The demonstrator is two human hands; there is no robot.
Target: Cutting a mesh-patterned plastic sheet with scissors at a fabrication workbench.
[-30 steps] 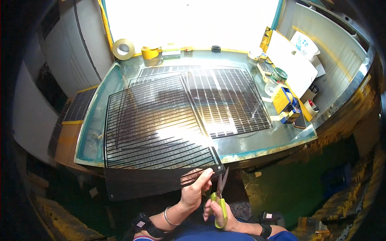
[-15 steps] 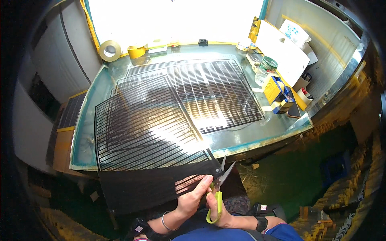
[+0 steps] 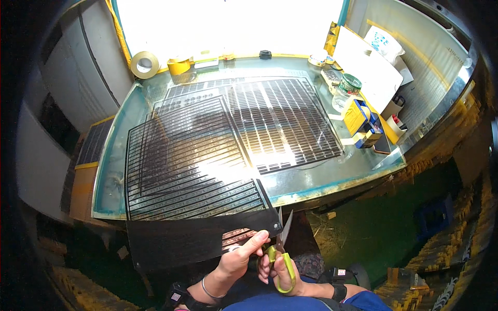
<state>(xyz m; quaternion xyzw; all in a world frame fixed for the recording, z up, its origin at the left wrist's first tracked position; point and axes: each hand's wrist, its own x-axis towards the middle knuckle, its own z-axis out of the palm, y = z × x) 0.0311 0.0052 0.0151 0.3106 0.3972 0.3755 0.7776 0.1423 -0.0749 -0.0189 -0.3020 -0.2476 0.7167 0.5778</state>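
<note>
My left hand (image 3: 236,260) pinches the near edge of a dark see-through film sheet (image 3: 199,176), thumb on top, close to its right corner. The sheet has rows of black stripes and a wide black band along the near side; its far part lies over the table. In my right hand (image 3: 284,272) is a pair of scissors (image 3: 287,233) with yellow-green handles. Their blades stand apart and point away from me, right beside the film's near right corner, where a small round mark shows. Whether a blade touches the film I cannot tell.
Another patterned film (image 3: 290,124) lies on the glass-topped table (image 3: 332,179). Tape rolls (image 3: 144,65) stand at the far left. At the right are a jar with a green lid (image 3: 348,84) and a blue-and-yellow tape dispenser (image 3: 363,122). A bright panel (image 3: 228,26) rises behind.
The scissors have turned more upright and shifted slightly left, with blades still apart. More of my right hand's fingers show below the handles. My left hand still grips the film, a little lower.
</note>
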